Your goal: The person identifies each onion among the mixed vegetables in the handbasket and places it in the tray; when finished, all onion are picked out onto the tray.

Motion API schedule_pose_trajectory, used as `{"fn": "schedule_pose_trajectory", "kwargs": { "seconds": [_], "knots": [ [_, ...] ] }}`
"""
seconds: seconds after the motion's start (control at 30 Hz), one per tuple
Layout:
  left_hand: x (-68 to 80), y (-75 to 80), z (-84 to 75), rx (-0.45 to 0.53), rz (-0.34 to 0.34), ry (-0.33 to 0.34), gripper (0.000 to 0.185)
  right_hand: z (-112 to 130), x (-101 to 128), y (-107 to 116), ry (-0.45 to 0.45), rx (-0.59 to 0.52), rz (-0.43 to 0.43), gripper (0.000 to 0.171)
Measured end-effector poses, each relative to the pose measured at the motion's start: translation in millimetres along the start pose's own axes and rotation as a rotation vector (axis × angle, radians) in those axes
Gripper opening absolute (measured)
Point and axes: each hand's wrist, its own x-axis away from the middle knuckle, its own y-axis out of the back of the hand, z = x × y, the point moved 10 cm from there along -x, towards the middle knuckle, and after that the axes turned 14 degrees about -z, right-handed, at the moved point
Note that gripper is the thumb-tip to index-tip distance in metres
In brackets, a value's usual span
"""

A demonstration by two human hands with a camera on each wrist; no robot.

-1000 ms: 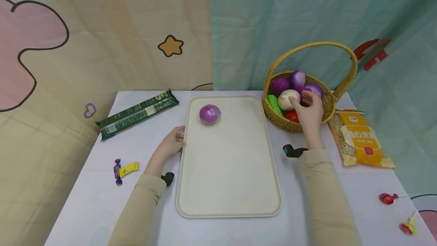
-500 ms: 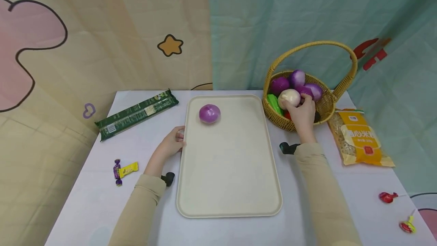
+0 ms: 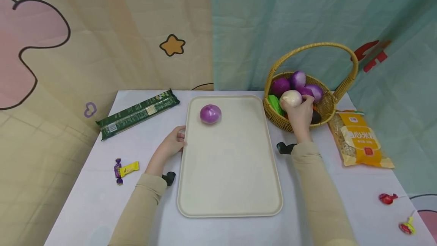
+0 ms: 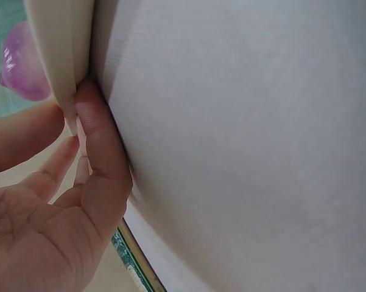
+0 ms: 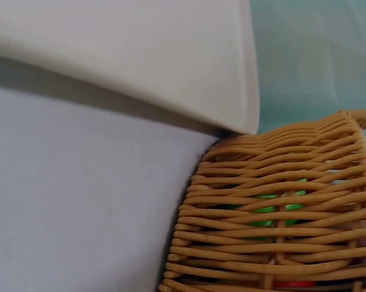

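Observation:
My left hand (image 3: 173, 141) pinches the left rim of a cream tray (image 3: 232, 166), thumb and fingers on either side of it in the left wrist view. A purple onion (image 3: 210, 114) lies on the tray near its far left corner. My right hand (image 3: 300, 116) reaches into a wicker basket (image 3: 283, 123) and grips a white onion (image 3: 291, 98), thumb on its near left side and fingers on the right. Around it sit several purple onions (image 3: 280, 86), a green pepper (image 3: 275, 103) and a dark rounded item (image 3: 315, 117). The right wrist view shows only basket weave, tray and cloth.
A yellow bag of grain (image 3: 363, 139) lies right of the basket. The basket's tall handle (image 3: 317, 44) arches over its contents. At the back left is a long green packet (image 3: 138, 115); wrapped candies (image 3: 129, 168) lie at left, lollipops (image 3: 388, 199) at right.
My right hand has come down and left within the basket and closed on the white onion, uncovering the dark item beside it. The left hand and tray have stayed put.

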Motion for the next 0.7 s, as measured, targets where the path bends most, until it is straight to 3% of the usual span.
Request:
{"fn": "schedule_pose_trajectory", "kwargs": {
  "seconds": [0.33,0.53,0.7],
  "knots": [
    [-1.3,-0.3,0.2,-0.001,0.003,0.012,0.064,19,31,-3,0.006,-0.162,0.157,0.082],
    [-0.6,1.1,-1.7,-0.017,-0.001,0.006,0.064,36,70,-53,0.01,-0.255,0.401,0.081],
    [1.2,0.1,-3.7,-0.027,-0.003,-0.001,0.064,29,92,-100,-0.006,-0.174,0.453,0.082]
  ]
}}
